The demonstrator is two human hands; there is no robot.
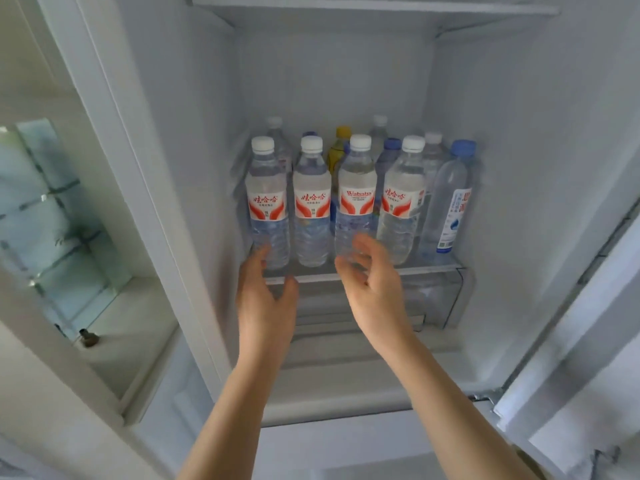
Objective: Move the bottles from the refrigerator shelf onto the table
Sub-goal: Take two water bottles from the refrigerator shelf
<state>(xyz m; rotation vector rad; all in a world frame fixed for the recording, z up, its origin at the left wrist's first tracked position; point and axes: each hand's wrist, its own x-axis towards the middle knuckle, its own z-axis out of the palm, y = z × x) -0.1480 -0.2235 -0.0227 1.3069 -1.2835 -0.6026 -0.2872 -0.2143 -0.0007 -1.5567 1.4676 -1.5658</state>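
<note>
White-capped water bottles point(311, 202) fill the refrigerator shelf point(363, 271); your left hand point(265, 299) and right hand point(374, 285), grips released, reach toward twelve o'clock to grasp.

Soft, even, cool white light; slight overall blur, smeared fingers point(360, 252), wide-angle bending at the edges.

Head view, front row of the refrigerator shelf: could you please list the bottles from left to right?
First red-label bottle → second red-label bottle → third red-label bottle → fourth red-label bottle → blue-cap bottle, all upright on the shelf.
</note>
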